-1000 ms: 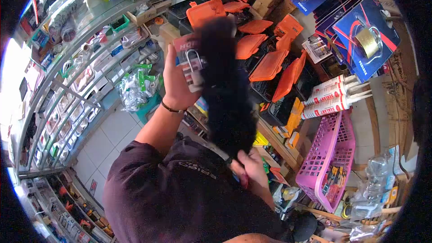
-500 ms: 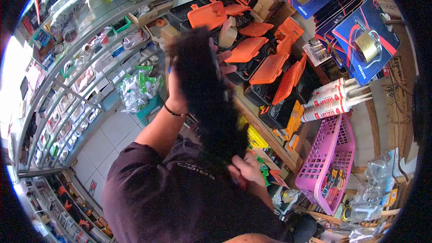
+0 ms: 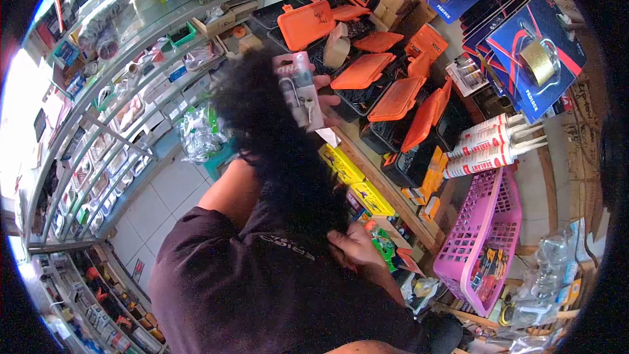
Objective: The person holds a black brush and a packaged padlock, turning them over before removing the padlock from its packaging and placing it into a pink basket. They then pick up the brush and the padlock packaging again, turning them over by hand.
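Note:
A fluffy black duster (image 3: 295, 164), blurred by motion, stretches diagonally across the middle of the view. My right hand (image 3: 357, 246) is closed at its lower end, where the handle itself is hidden. Past the duster's upper part, my left hand (image 3: 327, 99) grips a pink and white blister pack (image 3: 300, 88) with a greyish item on it; several fingertips show at the pack's right edge. The duster covers the rest of this hand and the wrist, and lies against or just in front of the pack.
Black cases with orange lids (image 3: 363, 71) crowd the wooden shelf on the right. Carded padlocks (image 3: 540, 62), sealant tubes (image 3: 481, 157) and a pink basket (image 3: 452, 259) stand nearer me. Yellow boxes (image 3: 372, 198) sit below the shelf edge. A glass display counter (image 3: 124, 92) curves along the left.
The duster's upper end has shifted left, and the blister pack's printed front now shows. Yellow boxes below the shelf have come into fuller view. My right hand stays closed near the same spot.

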The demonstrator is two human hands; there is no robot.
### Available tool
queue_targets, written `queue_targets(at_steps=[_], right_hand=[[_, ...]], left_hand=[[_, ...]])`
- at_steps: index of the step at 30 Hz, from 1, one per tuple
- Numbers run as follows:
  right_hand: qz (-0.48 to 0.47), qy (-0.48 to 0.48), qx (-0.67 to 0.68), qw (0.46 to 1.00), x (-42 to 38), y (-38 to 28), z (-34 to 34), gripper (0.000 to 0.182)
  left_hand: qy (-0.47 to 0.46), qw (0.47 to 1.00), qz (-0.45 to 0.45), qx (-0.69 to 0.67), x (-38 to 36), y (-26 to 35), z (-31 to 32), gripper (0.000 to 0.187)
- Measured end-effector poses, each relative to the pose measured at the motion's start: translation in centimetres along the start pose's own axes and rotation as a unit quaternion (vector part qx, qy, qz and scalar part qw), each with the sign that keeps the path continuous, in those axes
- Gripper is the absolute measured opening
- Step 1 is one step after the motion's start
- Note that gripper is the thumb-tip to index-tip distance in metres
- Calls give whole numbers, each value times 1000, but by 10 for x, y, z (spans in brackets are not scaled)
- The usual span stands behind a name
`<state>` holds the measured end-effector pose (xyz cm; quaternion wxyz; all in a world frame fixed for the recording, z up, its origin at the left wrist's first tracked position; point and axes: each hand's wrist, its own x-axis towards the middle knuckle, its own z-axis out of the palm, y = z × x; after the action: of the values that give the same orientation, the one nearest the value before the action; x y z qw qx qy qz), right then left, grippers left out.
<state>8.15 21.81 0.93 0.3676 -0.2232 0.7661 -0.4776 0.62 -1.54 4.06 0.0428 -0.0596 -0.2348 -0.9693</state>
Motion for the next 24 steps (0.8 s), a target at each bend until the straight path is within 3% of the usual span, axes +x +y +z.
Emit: queue_targets(at_steps=[2, 3, 4, 6, 7, 8, 10, 12, 15, 16, 17, 18, 19, 20, 22, 23, 24], right_hand=[[91, 80, 219, 968, -1, -10, 1, 26], [1, 89, 294, 952, 7, 1, 3, 24], [3, 86, 291, 953, 6, 4, 2, 24], [-16, 39, 82, 996, 5, -5, 4, 24], [132, -36, 102, 985, 1, -15, 2, 23], [132, -36, 101, 985, 1, -14, 1, 23], [93, 87, 261, 957, 3, -13, -1, 25], [111, 65, 223, 966, 3, -15, -2, 26], [136, -7, 59, 989, 6, -6, -2, 27], [135, -7, 58, 989, 5, -2, -3, 27], [142, 44, 163, 975, 5, -2, -3, 16], [149, 94, 265, 948, 5, -3, -3, 22], [148, 125, 358, 913, 6, -2, -4, 31], [149, 122, 356, 914, 8, 6, -4, 31], [36, 76, 189, 978, 12, 14, 1, 30], [149, 21, 151, 977, 8, 10, -1, 36], [150, 22, 152, 977, 8, 5, -2, 36]], left_hand=[[-106, 988, 28, -107, 7, -3, -9, 59], [40, 988, -2, -150, 3, 3, 0, 63], [36, 993, -21, -113, 7, 1, -16, 66], [-137, 987, -6, -86, 10, -6, -24, 70], [-89, 993, -4, -81, 9, -7, -24, 73], [-90, 993, -3, -81, 9, -6, -21, 73], [-79, 991, -3, -110, 6, 0, -10, 63], [67, 987, 20, -142, 7, 2, -7, 65], [-153, 974, -28, -164, 12, -2, -20, 66], [-119, 978, -50, -162, 14, 0, -26, 68], [-142, 982, 4, -123, 12, -5, -27, 69], [-162, 982, 58, -84, 7, -4, -17, 69], [-116, 955, -38, -270, 2, 6, -14, 68], [-219, 922, -30, -319, 5, 4, -13, 66], [-20, 991, 72, -109, 7, -1, -4, 65], [-28, 996, 28, -84, 5, 0, -12, 66], [-37, 997, -16, -60, 3, 1, -19, 67]])
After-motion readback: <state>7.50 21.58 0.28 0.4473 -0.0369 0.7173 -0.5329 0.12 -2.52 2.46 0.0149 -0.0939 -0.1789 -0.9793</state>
